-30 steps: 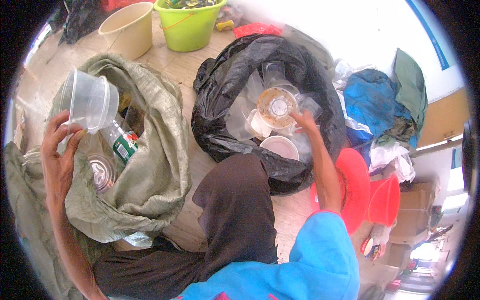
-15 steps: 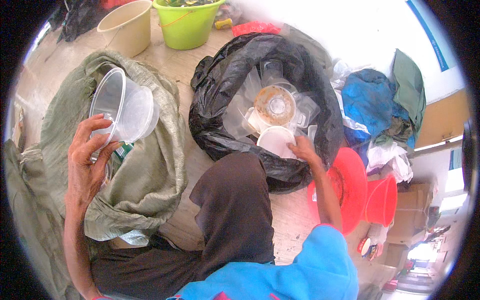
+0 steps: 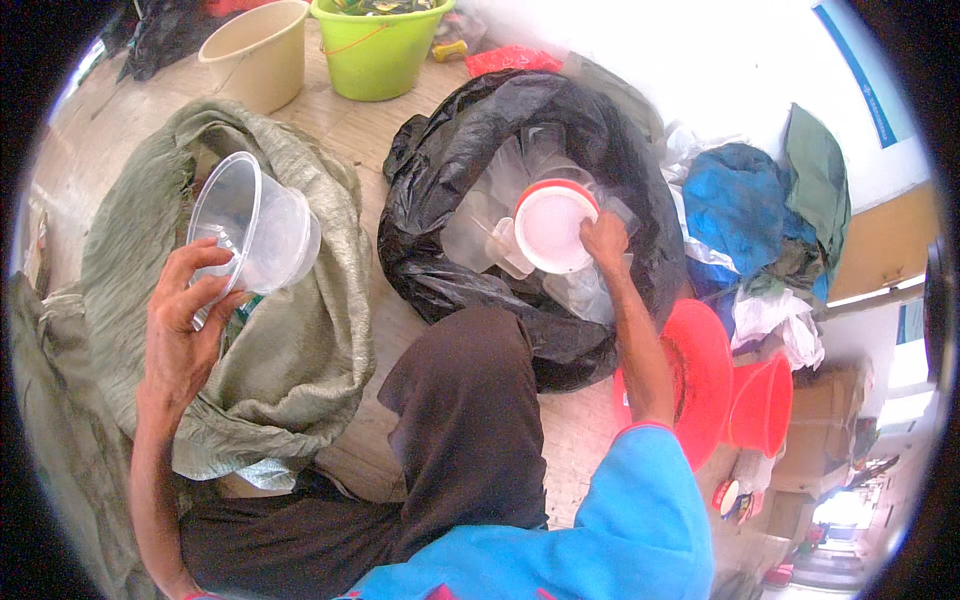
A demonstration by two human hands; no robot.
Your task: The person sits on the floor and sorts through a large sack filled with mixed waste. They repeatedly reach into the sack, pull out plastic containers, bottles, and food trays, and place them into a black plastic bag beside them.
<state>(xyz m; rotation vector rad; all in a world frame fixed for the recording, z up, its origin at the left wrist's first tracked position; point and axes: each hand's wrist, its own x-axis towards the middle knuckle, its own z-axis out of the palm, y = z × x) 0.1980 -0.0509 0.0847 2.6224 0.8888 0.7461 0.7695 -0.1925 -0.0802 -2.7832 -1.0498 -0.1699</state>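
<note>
My right grip [image 3: 606, 240] is pinching the white dish [image 3: 552, 230], now shifting farther over the black bag [image 3: 425, 255] and apparently coming loose, my left grip [image 3: 185, 318] pinching the clear tub [image 3: 278, 235] above the left-hand green sack [image 3: 325, 320].

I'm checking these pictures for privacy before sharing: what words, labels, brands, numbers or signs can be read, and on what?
None can be read reliably.
Blue strip on the white wall: pale marks, too small and blurred.
Round red-and-white item on the floor: marks too small.
Clear tub in the left hand: no readable text.
White round container in the right hand: no readable text.
</note>
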